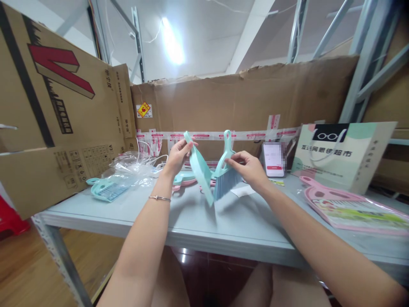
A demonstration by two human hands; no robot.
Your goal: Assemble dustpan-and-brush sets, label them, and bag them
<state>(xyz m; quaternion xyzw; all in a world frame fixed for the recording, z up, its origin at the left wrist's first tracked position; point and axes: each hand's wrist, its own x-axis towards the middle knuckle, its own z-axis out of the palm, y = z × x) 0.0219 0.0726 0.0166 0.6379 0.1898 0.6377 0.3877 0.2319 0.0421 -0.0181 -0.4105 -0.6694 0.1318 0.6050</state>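
Above the middle of the grey table (191, 217), my left hand (179, 155) grips a mint-green dustpan (200, 168) near its handle, the pan seen nearly edge-on and tilted downward. My right hand (249, 167) pinches a mint-green hand brush (227, 153) just below its handle, with its grey-blue bristles pointing down. Brush and dustpan are side by side, close at their lower parts; I cannot tell whether they touch. Behind them on the table lie more mint-green and pink pieces (185, 178), partly hidden by the dustpan.
A mint-green dustpan set (108, 189) and crumpled clear plastic (134, 166) lie at left. At right are a wrapped pink dustpan set (351, 204), a propped phone (274, 160) and a printed paper bag (345, 149). Cardboard (204, 106) walls the back; a large box (64, 106) stands left.
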